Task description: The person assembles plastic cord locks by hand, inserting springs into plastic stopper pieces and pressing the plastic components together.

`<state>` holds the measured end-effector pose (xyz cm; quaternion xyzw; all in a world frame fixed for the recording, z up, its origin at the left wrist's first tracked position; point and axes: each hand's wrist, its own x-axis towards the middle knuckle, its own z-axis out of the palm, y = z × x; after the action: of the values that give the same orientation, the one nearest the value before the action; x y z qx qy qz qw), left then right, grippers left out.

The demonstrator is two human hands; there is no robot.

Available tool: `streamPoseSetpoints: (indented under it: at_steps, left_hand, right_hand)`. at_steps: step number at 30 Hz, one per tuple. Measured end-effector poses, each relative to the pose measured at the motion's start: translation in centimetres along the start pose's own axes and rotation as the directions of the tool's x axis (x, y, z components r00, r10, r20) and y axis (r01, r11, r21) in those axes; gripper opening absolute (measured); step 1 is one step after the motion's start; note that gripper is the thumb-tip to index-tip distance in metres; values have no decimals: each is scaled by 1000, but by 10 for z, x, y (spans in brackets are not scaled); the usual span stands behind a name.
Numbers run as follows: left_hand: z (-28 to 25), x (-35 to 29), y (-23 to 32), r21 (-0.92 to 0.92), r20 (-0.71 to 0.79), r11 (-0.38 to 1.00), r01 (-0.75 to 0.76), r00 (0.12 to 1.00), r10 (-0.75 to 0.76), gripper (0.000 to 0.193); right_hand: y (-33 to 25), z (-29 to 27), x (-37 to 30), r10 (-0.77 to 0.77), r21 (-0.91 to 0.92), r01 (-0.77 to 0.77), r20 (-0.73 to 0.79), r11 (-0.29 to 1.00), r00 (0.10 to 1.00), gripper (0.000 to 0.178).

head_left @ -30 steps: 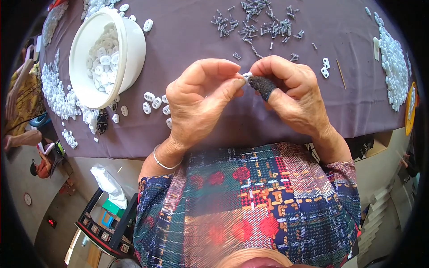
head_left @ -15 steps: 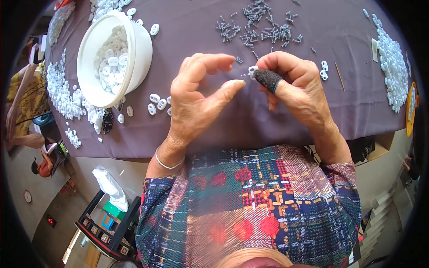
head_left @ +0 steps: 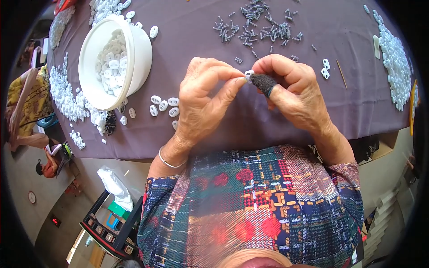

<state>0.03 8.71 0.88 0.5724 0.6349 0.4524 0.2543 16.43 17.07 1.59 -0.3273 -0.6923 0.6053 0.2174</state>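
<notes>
My right hand [head_left: 300, 94] pinches a small white two-hole cord lock piece [head_left: 249, 73] between forefinger and thumb. A dark fabric cover [head_left: 263, 83] sleeves that thumb. From the left, my left hand [head_left: 201, 96] meets the piece, thumb and forefinger closed at its left end. The thin spring there is hidden by the fingertips. Just beyond my hands lies a loose spring [head_left: 238, 60], with a pile of springs [head_left: 275, 32] farther off. Several white two-hole pieces [head_left: 163, 105] lie beside my left wrist.
A white tub [head_left: 129, 53] of white pieces leans at the left, near a heap of small white parts [head_left: 65, 91]. At right are two white pieces [head_left: 325, 73], a thin wooden stick [head_left: 342, 74] and another white heap [head_left: 395, 67]. A person [head_left: 50, 165] is in the left background.
My left thumb and forefinger, apart half a second ago, have closed at the piece's left end, covering the spring that stuck out. The piece has shifted slightly left.
</notes>
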Motion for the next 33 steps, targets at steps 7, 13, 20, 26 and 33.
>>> streamPoseSetpoints:
  at_steps: [7, 13, 20, 26, 33]
  left_hand:
    - [-6, 4, 4, 58, -12, 996, -61, 998, 62, 9]
    - [-5, 1, 2, 41, -17, 997, -73, 997, 74, 10]
    - [-5, 1, 1, -50, -40, 998, -46, 998, 44, 8]
    - [-4, 4, 5, -59, -38, 997, -47, 998, 45, 7]
    - [-2, -4, 6, -65, -33, 996, -61, 998, 59, 8]
  right_hand:
    - [-7, 1, 7, -91, -96, 93, 21, 991, 996, 18]
    - [-2, 2, 3, 23, 35, -24, 33, 999, 999, 9]
    - [-11, 4, 2, 170, 132, -173, 30, 976, 985, 10]
    - [-14, 1, 5, 58, 8, -58, 11, 998, 998, 10]
    - [-15, 4, -2, -98, -131, 97, -8, 987, 995, 8]
